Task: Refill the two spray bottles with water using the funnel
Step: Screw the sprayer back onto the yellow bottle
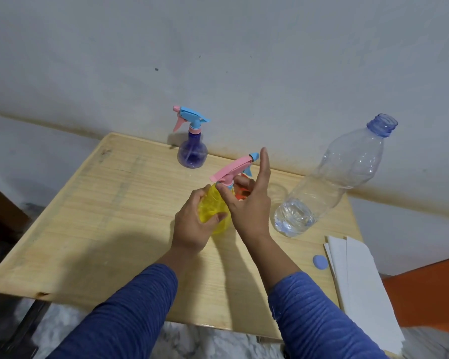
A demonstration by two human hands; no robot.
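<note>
A yellow spray bottle (214,206) stands mid-table with a pink and blue trigger head (232,168) on top. My left hand (192,224) wraps around its yellow body. My right hand (246,203) pinches the collar under the trigger head, index finger pointing up. A purple spray bottle (192,151) with its blue and pink head on stands at the table's far edge by the wall. A large clear water bottle (332,182) stands uncapped at the right, with water only near its bottom. Something orange (240,195) shows behind my right hand; I cannot tell if it is the funnel.
The wooden table (109,216) stands against a pale wall. A blue bottle cap (320,262) lies near the right front edge, next to white folded paper (358,286). A small clear glass (276,193) is partly visible behind my right hand.
</note>
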